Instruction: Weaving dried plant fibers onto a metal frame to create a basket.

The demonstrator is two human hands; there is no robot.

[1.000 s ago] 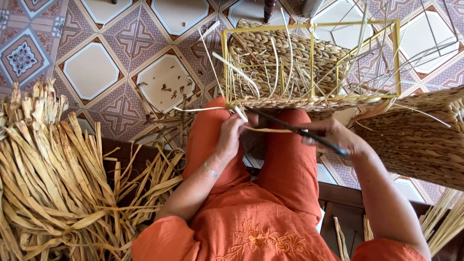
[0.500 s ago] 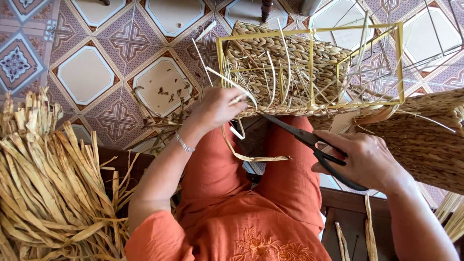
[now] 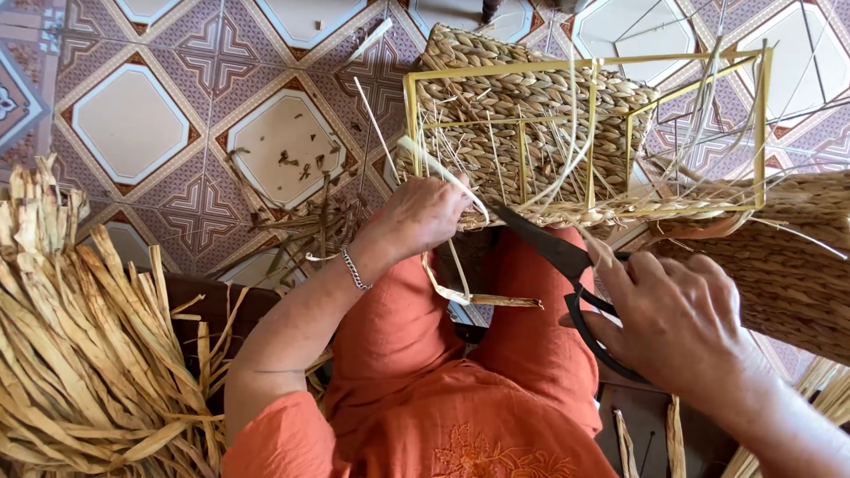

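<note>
A half-woven straw basket (image 3: 531,124) on a yellow wire frame (image 3: 761,124) rests on my knees, tipped away from me. My left hand (image 3: 423,215) grips a pale straw strand (image 3: 447,177) at the basket's near left corner. A cut end of the strand (image 3: 482,299) hangs down between my knees. My right hand (image 3: 677,314) is closed on the handles of black scissors (image 3: 553,248), whose blades point toward the basket's near edge beside my left hand.
A big bundle of dry straw (image 3: 80,354) lies at my left. A finished woven basket (image 3: 788,265) stands at the right. Straw scraps (image 3: 310,226) litter the patterned tile floor (image 3: 133,124). More straw (image 3: 823,398) sticks up at the lower right.
My left hand has moved up from my knee to the basket's corner and taken the strand. The scissors have swung in toward the basket edge.
</note>
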